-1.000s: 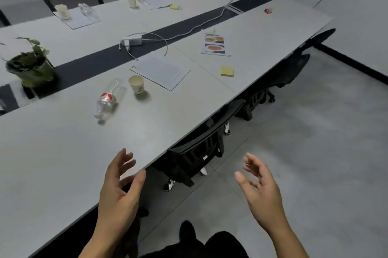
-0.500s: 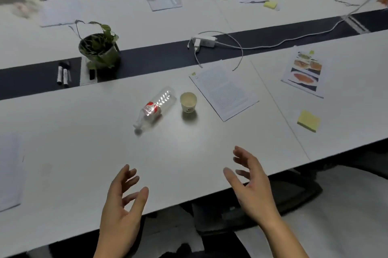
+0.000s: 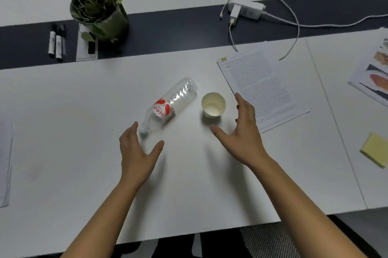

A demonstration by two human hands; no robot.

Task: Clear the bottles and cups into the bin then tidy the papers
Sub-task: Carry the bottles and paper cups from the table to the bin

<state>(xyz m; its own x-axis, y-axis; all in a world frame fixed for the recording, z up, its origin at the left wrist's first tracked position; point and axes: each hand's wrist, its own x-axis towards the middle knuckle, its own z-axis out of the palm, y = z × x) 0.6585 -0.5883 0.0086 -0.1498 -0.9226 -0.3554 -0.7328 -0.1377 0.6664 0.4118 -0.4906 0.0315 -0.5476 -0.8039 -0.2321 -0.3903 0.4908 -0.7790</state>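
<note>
Step in hand, as I read it: first pickup, nothing grabbed yet. Clear plastic bottle with a red-and-white label [image 3: 171,105] lies on its side at frame centre on the white table [image 3: 63,131], cap end pointing lower left. Small empty cream paper cup [image 3: 213,105] stands upright just right of it, apart. Left hand [image 3: 137,153] is just below the cap end, fingers spread, holding nothing; contact with the cap can't be told. Right hand [image 3: 241,133] sits beside the cup's right side, fingers splayed, empty, not touching. Clipped printed paper sheet [image 3: 261,87] lies right of centre, partly under that hand. No bin in view. Next: close left around the bottle neck, right around the cup wall gently, since thin paper crushes.
</note>
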